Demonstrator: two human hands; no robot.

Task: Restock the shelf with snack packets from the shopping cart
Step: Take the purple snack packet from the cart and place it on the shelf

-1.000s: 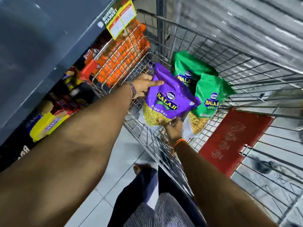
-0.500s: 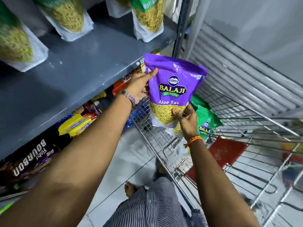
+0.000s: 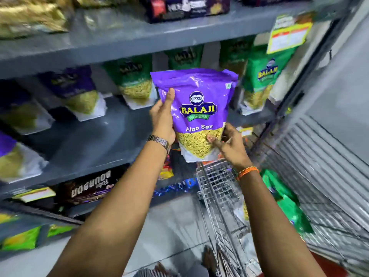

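Both hands are up in front of the grey shelf, holding one purple packet upright in the air just before the shelf's front edge and above the near corner of the shopping cart. The packet reads "Balaji Wafers, Aloo Sev" and shows yellow snack strands through its clear lower part. The left hand clasps the packet's left edge, thumb pressed flat on the front face and the other fingers wrapped out of sight behind it; there is a metal watch on that wrist. The right hand pinches the lower right corner, thumb on the front over the clear window and fingers closed round the side; an orange band sits on that wrist. On the shelf behind, more packets stand in a row toward its back: a purple one to the left, a green one beside it, and another green one near the right end, under a yellow price tag hanging from the board above. Down in the cart, against its right side, lies a green packet, blurred. The shelf below holds dark biscuit packs.
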